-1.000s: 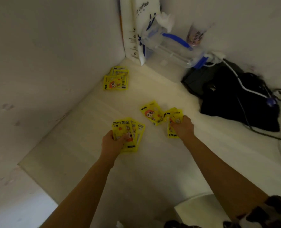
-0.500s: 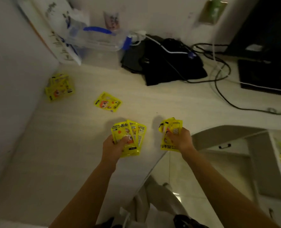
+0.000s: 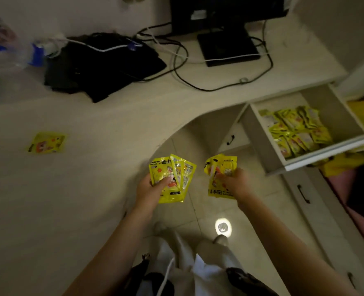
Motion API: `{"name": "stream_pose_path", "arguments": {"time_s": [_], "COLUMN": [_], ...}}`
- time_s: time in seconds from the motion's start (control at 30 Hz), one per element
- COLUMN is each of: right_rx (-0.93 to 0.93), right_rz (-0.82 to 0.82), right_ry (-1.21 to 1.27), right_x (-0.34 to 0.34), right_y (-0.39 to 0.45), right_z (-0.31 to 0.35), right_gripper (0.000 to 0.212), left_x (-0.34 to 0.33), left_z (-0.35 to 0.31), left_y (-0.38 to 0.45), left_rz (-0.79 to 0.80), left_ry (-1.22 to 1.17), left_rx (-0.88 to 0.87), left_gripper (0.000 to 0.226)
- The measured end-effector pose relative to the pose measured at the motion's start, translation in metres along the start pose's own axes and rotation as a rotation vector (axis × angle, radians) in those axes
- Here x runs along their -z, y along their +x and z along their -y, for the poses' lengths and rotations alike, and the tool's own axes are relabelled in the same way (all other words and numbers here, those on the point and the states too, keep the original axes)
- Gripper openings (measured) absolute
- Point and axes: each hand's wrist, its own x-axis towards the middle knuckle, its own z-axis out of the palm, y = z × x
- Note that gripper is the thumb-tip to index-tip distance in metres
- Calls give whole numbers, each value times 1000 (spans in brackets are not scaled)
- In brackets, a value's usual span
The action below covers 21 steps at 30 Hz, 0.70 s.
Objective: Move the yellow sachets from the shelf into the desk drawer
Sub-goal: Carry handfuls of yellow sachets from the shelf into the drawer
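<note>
My left hand (image 3: 150, 190) is shut on a fan of several yellow sachets (image 3: 174, 174), held past the desk's curved front edge over the floor. My right hand (image 3: 235, 182) grips a smaller bunch of yellow sachets (image 3: 219, 167) a little to the right. The desk drawer (image 3: 257, 133) stands pulled out at the right, up and to the right of my right hand, with many yellow sachets (image 3: 298, 129) lying inside. One loose yellow sachet (image 3: 46, 143) lies flat on the pale desk top (image 3: 95, 167) at the far left.
A black bag (image 3: 104, 63) and tangled cables (image 3: 181, 67) lie at the back of the desk, with a monitor stand (image 3: 228, 48) behind. More drawers with black handles (image 3: 303, 193) sit below the open one. A tiled floor and my legs are underneath.
The view has swung right from the shelf corner to the desk and open drawer. Both hands, still gripping their sachets, have come off the desk surface and now hang over the floor.
</note>
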Motion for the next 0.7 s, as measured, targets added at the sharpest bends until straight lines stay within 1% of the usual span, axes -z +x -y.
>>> {"name": "stream_pose_path", "arguments": {"time_s": [0.13, 0.27, 0.37, 0.53, 0.7], "right_rx": [-21, -76, -85, -115, -134], "right_rz": [-56, -82, -125, -169, -205], "right_ry": [82, 121, 163, 221, 244], "right_x": [72, 138, 178, 226, 260], "right_y": [-6, -7, -5, 5, 36], "right_z": [-38, -72, -89, -102, -92], "right_gripper": [16, 16, 21, 23, 20], "left_x": [-77, -152, -197, -254, -299], "left_z": [1, 10, 14, 7, -15], "left_y": [-33, -60, -69, -67, -48], "left_rz": [43, 97, 147, 167, 164], "left_ry": [-15, -47, -65, -69, -74], "left_rx": [7, 47, 104, 144, 143], "left_gripper": [19, 11, 12, 17, 17]}}
